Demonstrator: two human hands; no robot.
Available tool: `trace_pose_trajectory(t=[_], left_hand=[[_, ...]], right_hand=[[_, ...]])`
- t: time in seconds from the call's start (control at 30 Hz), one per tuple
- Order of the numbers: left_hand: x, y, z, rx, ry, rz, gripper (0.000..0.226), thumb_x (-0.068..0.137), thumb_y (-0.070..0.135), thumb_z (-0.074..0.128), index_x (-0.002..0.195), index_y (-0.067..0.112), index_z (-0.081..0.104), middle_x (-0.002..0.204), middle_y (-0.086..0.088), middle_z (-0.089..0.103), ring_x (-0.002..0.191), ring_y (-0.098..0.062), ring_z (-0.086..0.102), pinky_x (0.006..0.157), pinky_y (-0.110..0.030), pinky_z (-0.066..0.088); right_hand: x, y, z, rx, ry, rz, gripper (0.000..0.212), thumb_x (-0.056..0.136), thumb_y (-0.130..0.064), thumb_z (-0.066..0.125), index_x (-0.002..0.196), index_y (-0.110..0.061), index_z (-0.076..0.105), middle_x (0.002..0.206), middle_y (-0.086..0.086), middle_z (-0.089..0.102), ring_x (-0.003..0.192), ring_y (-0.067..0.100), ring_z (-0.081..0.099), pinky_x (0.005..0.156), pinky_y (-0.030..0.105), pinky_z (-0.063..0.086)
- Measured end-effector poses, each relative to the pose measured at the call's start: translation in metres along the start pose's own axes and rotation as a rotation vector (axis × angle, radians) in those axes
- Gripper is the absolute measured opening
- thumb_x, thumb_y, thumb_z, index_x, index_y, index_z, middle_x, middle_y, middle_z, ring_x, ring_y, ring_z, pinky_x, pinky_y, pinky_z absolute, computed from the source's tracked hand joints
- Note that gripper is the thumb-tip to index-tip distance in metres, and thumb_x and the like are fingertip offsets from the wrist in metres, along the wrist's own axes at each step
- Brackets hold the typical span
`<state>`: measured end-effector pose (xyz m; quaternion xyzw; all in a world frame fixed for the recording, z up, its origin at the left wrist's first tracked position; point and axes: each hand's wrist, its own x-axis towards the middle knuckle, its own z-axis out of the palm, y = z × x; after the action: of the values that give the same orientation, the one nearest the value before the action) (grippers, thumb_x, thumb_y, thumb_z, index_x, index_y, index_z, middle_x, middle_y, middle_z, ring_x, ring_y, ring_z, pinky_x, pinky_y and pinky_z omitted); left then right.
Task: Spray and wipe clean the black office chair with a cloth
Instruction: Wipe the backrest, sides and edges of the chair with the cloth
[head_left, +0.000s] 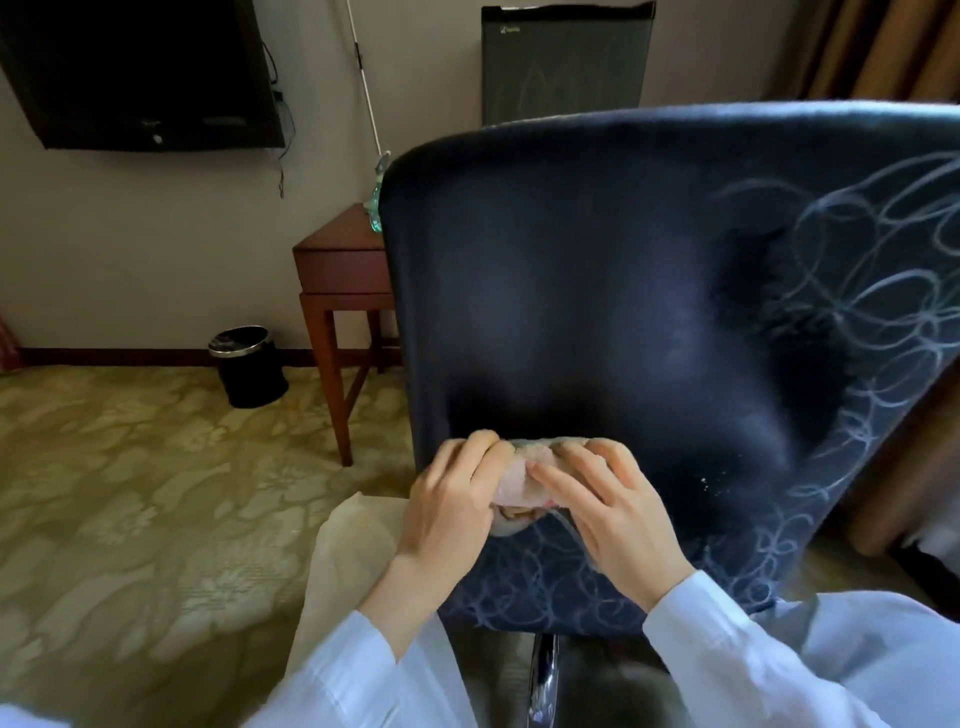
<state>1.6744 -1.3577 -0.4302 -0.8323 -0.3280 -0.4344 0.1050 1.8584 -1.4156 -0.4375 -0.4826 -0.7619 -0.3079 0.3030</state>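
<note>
Behind the dark office chair's (597, 270) tall back, a wooden side table (343, 260) stands against the wall with a clear green bottle (375, 208) on it, half hidden by the backrest's edge. A black waste bin (249, 366) sits on the patterned carpet (130, 493) near the table. Over the seat, both hands meet on a crumpled pale cloth (524, 467). The left hand (447, 514) curls round its left side, the right hand (613, 514) pinches its right, wrists angled inward.

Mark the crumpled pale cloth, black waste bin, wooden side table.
crumpled pale cloth (519, 493): head view, exposed middle.
black waste bin (254, 376): head view, side wall.
wooden side table (343, 273): head view, drawer front.
</note>
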Motion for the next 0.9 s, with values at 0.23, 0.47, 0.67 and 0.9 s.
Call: trace_pose_trajectory(t=[0.23,0.47,0.67,0.9], left_hand=[[0.147,0.075,-0.080,0.069,0.398,0.145,0.030,0.078,0.000,0.065,0.107,0.008,0.069,0.107,-0.009,0.066,0.086,-0.027,0.061,0.062,-0.031,0.051],[0.141,0.076,-0.056,0.171,0.427,0.182,0.022,0.086,0.000,0.059,0.101,0.011,0.070,0.102,-0.005,0.067,0.085,-0.023,0.060,0.065,-0.026,0.049],[0.091,0.053,-0.011,0.136,0.350,0.164,0.027,0.081,-0.006,0.061,0.101,0.009,0.072,0.101,-0.004,0.068,0.087,-0.025,0.062,0.068,-0.030,0.053],[0.017,0.018,0.032,0.108,0.150,0.088,0.027,0.080,0.008,0.053,0.098,0.003,0.073,0.102,-0.011,0.069,0.086,-0.029,0.066,0.066,-0.036,0.059]], right_hand=[[0.102,0.065,-0.143,-0.129,0.361,0.008,0.027,0.098,-0.011,0.052,0.121,-0.005,0.064,0.118,0.021,0.061,0.103,0.041,0.053,0.096,0.039,0.040],[0.085,0.077,-0.121,-0.130,0.356,-0.033,0.026,0.097,-0.013,0.055,0.120,-0.004,0.065,0.115,0.022,0.062,0.104,0.041,0.055,0.100,0.043,0.041],[0.036,0.060,-0.055,-0.058,0.314,0.072,0.027,0.100,-0.021,0.051,0.117,-0.009,0.068,0.111,0.017,0.064,0.096,0.037,0.057,0.097,0.039,0.043],[-0.017,0.030,0.006,-0.075,0.182,0.017,0.022,0.092,-0.011,0.064,0.113,-0.008,0.070,0.113,0.009,0.056,0.099,0.027,0.049,0.087,0.037,0.046]])
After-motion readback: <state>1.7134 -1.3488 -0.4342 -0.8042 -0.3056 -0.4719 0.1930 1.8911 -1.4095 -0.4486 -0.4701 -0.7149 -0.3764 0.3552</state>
